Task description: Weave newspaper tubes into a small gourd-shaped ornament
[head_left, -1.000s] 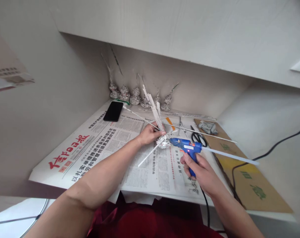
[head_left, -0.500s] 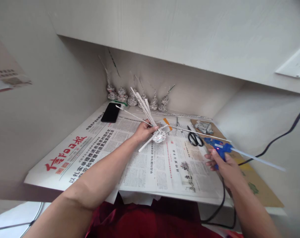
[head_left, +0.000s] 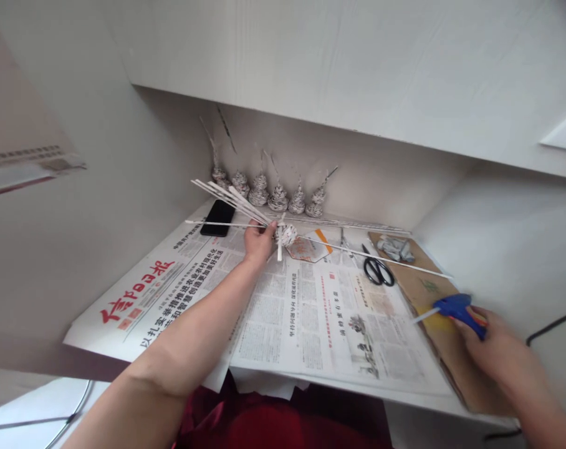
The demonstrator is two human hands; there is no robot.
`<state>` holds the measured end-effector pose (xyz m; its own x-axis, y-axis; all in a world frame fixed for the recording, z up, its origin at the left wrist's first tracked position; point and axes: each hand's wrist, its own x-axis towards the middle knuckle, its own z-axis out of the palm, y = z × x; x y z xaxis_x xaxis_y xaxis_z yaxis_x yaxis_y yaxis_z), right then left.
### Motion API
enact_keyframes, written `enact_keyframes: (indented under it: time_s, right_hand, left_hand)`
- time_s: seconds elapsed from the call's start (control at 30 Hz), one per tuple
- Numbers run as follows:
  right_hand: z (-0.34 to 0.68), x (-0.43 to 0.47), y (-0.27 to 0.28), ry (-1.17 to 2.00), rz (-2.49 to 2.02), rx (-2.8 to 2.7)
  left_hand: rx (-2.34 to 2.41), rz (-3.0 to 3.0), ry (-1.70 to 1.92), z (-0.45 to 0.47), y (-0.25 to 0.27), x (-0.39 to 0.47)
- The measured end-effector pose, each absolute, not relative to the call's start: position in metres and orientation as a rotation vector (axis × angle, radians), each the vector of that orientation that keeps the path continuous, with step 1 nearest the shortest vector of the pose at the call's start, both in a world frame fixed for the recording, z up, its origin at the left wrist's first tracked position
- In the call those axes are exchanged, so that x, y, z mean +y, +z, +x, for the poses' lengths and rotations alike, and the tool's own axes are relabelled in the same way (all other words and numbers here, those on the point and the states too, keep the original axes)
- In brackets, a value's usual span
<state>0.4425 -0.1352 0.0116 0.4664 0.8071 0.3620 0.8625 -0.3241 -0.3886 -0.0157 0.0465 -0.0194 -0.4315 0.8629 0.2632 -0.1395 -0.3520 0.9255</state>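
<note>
My left hand [head_left: 259, 240] pinches a bundle of rolled newspaper sticks [head_left: 240, 202] where they meet a small woven paper ball [head_left: 287, 234]. The sticks fan out to the upper left, and one short end points down toward me. A long thin paper stick [head_left: 381, 255] stretches rightward from the ball. At the right, my right hand [head_left: 486, 340] is wrapped round a blue glue gun [head_left: 454, 305], held above the cardboard. A whitish glue stick juts from the gun toward the left. Under the ball lies a clear hexagonal piece with an orange edge [head_left: 311, 246].
Newspaper [head_left: 311, 324] covers the tabletop. Black scissors [head_left: 378, 269] and crumpled paper [head_left: 395, 247] are by the cardboard [head_left: 470, 374]. Several woven paper gourds [head_left: 278, 198] line the back wall, near a black phone [head_left: 218, 218]. A shelf panel [head_left: 311, 75] overhangs the back.
My right hand has moved right and turned the glue gun, so its glue stick now points left. My left hand has tipped the paper bundle to the left.
</note>
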Motion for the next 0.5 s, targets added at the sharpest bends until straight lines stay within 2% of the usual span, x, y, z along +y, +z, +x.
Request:
enact_keyframes:
  time_s: [0.07,0.13,0.2,0.23,0.3,0.4,0.5]
  right_hand:
    - [0.435,-0.135,0.017,-0.133,-2.410,-1.425]
    - [0.422,-0.135,0.024,-0.396,-2.516,-1.472]
    - [0.404,-0.130,0.030,-0.624,-2.439,-1.586]
    - [0.392,-0.125,0.032,-0.642,-2.311,-1.695]
    - [0.362,-0.107,0.032,-0.470,-2.101,-1.845]
    - [0.307,-0.068,0.027,-0.029,-1.898,-2.015]
    - [0.249,-0.021,0.021,0.111,-1.673,-2.128]
  left_hand:
    - [1.193,1.017,1.935,-0.022,-0.018,0.050]
    - [1.220,1.006,1.993,-0.027,-0.016,0.053]
    - [1.263,1.007,2.030,-0.031,-0.016,0.055]
    - [1.280,1.006,2.043,-0.033,-0.016,0.056]
    - [1.297,1.005,2.056,-0.035,-0.018,0.059]
    - [1.348,1.005,2.055,-0.039,-0.024,0.062]
    - [1.433,1.052,2.031,-0.041,-0.027,0.063]
